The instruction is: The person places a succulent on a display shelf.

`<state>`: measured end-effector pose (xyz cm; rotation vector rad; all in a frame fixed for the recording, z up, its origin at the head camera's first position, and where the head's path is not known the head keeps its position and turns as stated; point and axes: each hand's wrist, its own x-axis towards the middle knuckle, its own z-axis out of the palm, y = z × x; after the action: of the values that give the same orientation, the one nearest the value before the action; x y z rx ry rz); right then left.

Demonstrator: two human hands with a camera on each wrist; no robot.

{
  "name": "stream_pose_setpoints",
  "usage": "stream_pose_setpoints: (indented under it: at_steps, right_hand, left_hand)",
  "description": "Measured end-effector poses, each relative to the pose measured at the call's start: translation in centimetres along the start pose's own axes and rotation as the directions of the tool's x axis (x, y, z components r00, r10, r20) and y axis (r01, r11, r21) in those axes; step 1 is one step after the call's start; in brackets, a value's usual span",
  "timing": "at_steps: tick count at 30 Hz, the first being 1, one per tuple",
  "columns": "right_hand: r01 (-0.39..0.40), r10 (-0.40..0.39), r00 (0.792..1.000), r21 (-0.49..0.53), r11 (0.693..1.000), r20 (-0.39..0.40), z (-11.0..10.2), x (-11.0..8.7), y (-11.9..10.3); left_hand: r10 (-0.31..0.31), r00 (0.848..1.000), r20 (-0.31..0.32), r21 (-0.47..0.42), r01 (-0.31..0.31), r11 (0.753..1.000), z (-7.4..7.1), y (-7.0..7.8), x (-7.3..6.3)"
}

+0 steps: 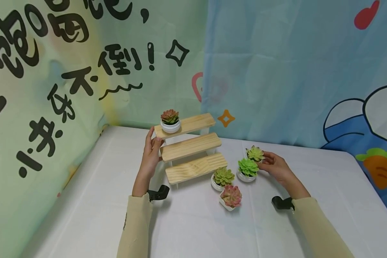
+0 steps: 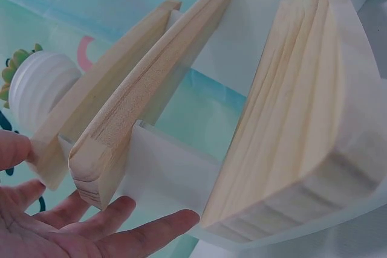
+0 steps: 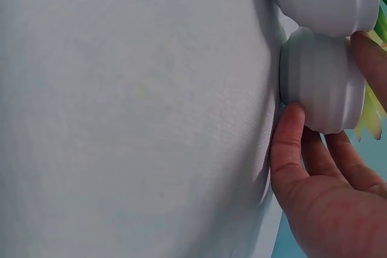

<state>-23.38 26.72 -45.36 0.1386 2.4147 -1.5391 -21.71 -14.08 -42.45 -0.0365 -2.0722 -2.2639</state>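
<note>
A three-tier display stand [image 1: 191, 147] has pale wooden planks on white supports. My left hand [image 1: 151, 152] holds its left end, thumb and fingers about the top plank's end; in the left wrist view the other fingers [image 2: 151, 234] lie along its side. A red-green succulent in a round white pot [image 1: 170, 122] sits on the top tier's left. To the right of the stand, my right hand [image 1: 277, 170] grips the rearmost yellow-green potted succulent [image 1: 254, 153]. Its white pot [image 3: 323, 83] is between thumb and fingers in the right wrist view. A bright green potted succulent [image 1: 247, 170] stands just in front.
An olive-green potted succulent [image 1: 221, 178] stands by the bottom tier's right end. In front of it is a pink succulent in an angular white pot [image 1: 230, 197]. A white cloth covers the table [image 1: 200, 229]. Printed curtains [image 1: 264, 71] hang behind and at the left.
</note>
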Motion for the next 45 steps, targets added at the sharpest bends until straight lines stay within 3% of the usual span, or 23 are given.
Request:
stream_pose_setpoints:
  at_steps: [24,45]
  right_hand:
    - [-0.054,0.054,0.995,0.005,0.999,-0.079,-0.8,-1.2,-0.7]
    - [-0.022,0.023,0.998,0.018,1.0,-0.065,-0.9,-0.9,-5.2]
  left_hand:
    - [0.0,1.0,0.009,0.011,0.0,1.0,0.0,0.2,-0.2]
    - [0.011,1.0,0.017,0.001,-0.011,1.0,-0.2,0.2,0.0]
